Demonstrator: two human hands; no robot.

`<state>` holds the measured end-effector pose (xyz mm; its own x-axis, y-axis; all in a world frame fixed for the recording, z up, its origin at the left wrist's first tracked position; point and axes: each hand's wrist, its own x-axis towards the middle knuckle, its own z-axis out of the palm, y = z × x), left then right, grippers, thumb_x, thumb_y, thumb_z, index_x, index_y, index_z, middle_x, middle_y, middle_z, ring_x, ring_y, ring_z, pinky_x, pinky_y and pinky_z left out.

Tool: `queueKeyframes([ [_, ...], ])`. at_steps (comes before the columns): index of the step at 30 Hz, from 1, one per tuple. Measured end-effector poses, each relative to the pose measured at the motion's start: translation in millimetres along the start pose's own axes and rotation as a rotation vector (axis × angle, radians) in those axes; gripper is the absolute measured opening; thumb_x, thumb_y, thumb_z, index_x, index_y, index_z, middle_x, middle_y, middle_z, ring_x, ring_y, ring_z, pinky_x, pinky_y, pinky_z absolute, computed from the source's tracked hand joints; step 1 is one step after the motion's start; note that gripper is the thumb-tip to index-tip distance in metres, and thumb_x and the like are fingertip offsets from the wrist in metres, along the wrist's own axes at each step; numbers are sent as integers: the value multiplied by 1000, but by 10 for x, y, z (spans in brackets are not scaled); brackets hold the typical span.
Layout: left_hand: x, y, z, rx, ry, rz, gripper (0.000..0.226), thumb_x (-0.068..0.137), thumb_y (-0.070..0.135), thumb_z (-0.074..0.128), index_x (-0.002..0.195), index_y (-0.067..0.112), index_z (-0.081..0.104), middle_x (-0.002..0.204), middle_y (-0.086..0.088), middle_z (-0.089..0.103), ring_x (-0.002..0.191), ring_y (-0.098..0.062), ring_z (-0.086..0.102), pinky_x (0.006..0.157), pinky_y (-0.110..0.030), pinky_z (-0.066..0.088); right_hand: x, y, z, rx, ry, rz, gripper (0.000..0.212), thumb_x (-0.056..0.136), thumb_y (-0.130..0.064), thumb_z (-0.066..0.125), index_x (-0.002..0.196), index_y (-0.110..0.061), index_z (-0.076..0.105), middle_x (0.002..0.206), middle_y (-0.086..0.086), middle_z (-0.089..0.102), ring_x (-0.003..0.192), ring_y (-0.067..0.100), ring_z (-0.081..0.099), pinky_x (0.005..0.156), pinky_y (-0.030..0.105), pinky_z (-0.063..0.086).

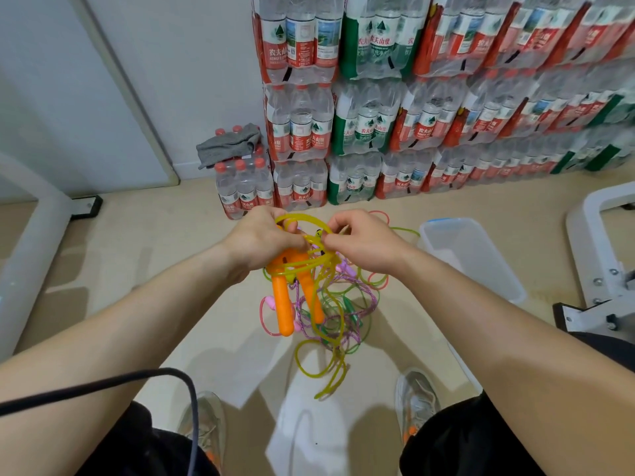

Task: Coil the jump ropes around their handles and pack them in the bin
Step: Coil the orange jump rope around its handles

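Left hand point(260, 239) grips two orange plastic handles point(292, 297); right hand point(357, 239) pinches translucent yellow rope point(302, 219), mid-wrap. Keep turns tight, clear of floor tangle point(343, 314). Clear plastic bin point(470, 255) right, apart.

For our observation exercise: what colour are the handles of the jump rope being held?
Orange: the handles show best in the head view.

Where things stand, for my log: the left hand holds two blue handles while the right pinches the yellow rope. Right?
Not blue: the head view shows the left hand holding two orange handles while the right hand pinches the yellow rope.
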<state>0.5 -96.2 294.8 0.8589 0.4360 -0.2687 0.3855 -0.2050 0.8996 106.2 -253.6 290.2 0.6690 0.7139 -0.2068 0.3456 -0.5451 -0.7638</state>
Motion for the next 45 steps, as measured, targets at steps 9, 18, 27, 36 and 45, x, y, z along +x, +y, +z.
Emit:
queueKeyframes([
  [9,3,-16,-12,-243,-140,-43,28,71,-6,81,86,8,62,87,-18,63,83,-31,64,95,-59,50,-24,-9,-20,472,-43,143,22,93,-2,64,103,-13,48,79,12,63,60,18,68,55,35,58],
  [18,-20,-8,-78,-611,-314,-99,18,77,-1,68,75,17,71,95,-12,74,86,-24,73,88,-38,59,-60,-23,-46,411,-45,-137,16,100,-6,55,95,-21,55,83,11,51,72,19,58,49,29,47],
  [27,12,-77,-179,-636,-313,-101,61,74,6,73,131,12,52,114,-20,65,95,-28,70,84,-40,60,-47,6,69,181,149,-273,21,95,-27,61,93,-46,70,83,-7,68,75,23,66,71,44,59],
  [36,-9,-85,-121,-423,-268,-49,23,69,-3,77,91,1,74,93,-16,71,82,-27,71,87,-41,58,-10,54,40,28,24,-201,16,86,-40,76,89,-28,66,76,-3,72,68,14,70,72,46,59],
  [45,-31,-97,137,531,0,182,26,75,19,79,89,17,58,81,1,65,76,-20,62,66,-34,51,-16,46,163,-181,-115,-85,16,100,-25,47,87,-15,48,86,8,67,70,18,74,62,44,61],
])
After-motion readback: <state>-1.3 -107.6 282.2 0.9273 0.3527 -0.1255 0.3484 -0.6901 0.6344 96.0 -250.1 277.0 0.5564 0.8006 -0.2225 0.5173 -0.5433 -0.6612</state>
